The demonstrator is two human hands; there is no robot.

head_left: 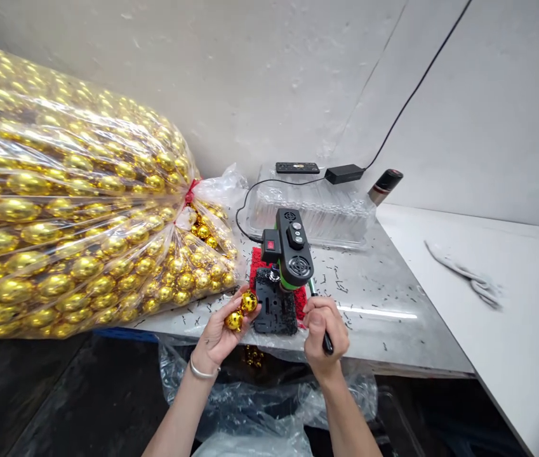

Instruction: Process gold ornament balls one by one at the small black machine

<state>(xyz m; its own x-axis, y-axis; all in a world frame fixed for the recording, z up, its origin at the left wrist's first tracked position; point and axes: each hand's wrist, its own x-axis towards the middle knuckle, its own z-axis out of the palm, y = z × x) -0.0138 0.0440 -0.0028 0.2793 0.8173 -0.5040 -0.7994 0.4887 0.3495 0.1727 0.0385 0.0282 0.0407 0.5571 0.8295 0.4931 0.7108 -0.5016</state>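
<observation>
Two shiny gold balls (241, 311) rest in my left hand (221, 330), whose fingers curl round them beside the machine. My right hand (326, 330) is closed on a lever handle (328, 346) with a black grip, on the right side of a small black and green bench press (294, 244). The press has a red switch (270, 245) and a dark slotted base plate (273, 311). Under it lies a red mat (300, 301). Another gold ball in the press cannot be made out clearly; a shiny round part shows near its column.
A large clear bag of gold balls (69, 216), tied with red, fills the left. Behind the press are a clear plastic box (317, 216), a power adapter (344, 174) and a spray can (385, 186). Grey gloves (469, 279) lie right. Black scraps litter the table (393, 298).
</observation>
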